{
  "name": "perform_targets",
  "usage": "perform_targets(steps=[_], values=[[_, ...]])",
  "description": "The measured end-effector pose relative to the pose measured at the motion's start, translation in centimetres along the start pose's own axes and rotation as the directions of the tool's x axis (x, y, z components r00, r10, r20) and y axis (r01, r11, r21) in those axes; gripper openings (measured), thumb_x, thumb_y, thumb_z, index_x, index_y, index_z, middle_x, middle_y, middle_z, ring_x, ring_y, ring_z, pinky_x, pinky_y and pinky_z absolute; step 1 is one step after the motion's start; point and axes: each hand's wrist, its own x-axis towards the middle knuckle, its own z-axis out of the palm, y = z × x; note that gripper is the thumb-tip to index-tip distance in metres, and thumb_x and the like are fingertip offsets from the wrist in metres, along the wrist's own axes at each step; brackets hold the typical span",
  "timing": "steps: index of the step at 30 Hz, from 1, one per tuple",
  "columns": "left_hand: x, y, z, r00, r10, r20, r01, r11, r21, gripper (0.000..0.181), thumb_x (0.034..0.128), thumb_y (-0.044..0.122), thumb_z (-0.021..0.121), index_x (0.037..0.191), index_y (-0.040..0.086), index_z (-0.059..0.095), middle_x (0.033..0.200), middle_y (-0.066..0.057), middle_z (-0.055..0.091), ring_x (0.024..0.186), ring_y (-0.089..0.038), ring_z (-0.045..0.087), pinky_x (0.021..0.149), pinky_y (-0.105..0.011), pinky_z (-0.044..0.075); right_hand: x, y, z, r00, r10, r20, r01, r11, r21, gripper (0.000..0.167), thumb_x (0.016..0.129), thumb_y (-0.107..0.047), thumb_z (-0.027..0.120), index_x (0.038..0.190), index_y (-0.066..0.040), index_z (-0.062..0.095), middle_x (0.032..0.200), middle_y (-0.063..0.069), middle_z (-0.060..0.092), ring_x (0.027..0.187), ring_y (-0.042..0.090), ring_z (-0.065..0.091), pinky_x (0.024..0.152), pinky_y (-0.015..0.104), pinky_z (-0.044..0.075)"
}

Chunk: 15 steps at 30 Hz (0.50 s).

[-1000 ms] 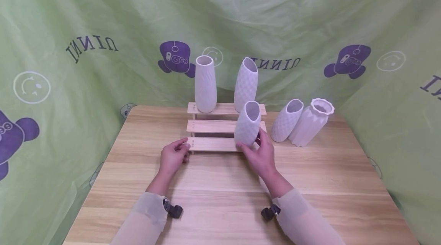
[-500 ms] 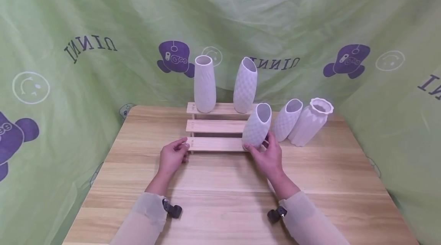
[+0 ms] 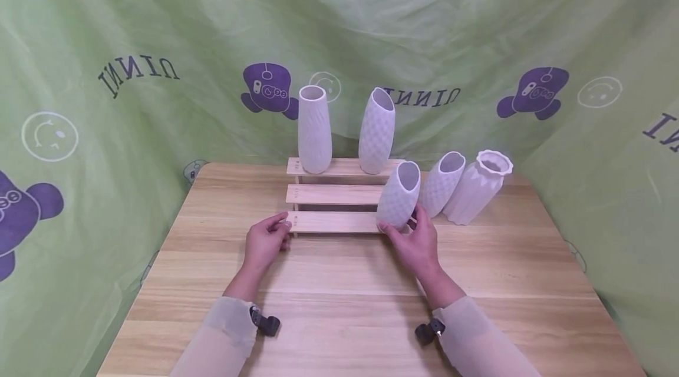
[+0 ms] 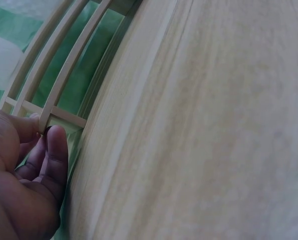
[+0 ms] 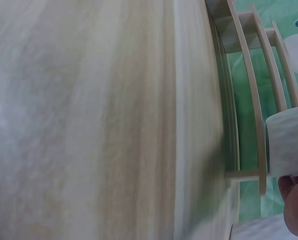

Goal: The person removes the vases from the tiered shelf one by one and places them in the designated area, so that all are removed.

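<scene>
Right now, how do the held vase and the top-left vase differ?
The held vase tilts; the top-left vase stands upright. The held vase's mouth is slanted; the top-left vase's looks level. The right hand grips the held vase; the top-left vase rests untouched on the top tier. Both look white.

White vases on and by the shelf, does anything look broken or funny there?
Nothing looks broken. The white ceramic diamond-patterned vase in the right hand and the white ceramic wavy-rimmed vase on the light wooden table seem to lean right, as does the vase between them. That looks odd, but may just be the camera's angle.
</scene>
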Motion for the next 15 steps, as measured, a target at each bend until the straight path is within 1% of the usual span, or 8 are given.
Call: perform_targets(steps=[5, 15], values=[[0.08, -0.17, -0.02, 1.0, 0.0, 0.003, 0.0, 1.0, 0.0, 0.036, 0.0955, 0.009, 0.076, 0.131, 0.004, 0.071, 0.107, -0.016, 0.075, 0.074, -0.022, 0.071, 0.062, -0.034, 0.068, -0.01, 0.56, -0.23, 1.0, -0.001, -0.002, 0.001, 1.0, 0.006, 0.082, 0.078, -0.016, 0.094, 0.144, 0.001, 0.048, 0.138, 0.021, 0.056, 0.125, 0.037, 0.058, 0.109, 0.052, 0.054], [0.04, -0.22, 0.1, 1.0, 0.005, 0.0, -0.005, 1.0, -0.003, 0.035, 0.0957, 0.008, 0.075, 0.13, 0.004, 0.071, 0.106, -0.016, 0.074, 0.074, -0.021, 0.071, 0.062, -0.034, 0.068, -0.06, 0.9, -0.93, 1.0, -0.001, -0.014, 0.001, 1.0, -0.009, 0.082, 0.078, -0.018, 0.094, 0.144, -0.001, 0.049, 0.138, 0.019, 0.057, 0.127, 0.033, 0.058, 0.109, 0.048, 0.055]])
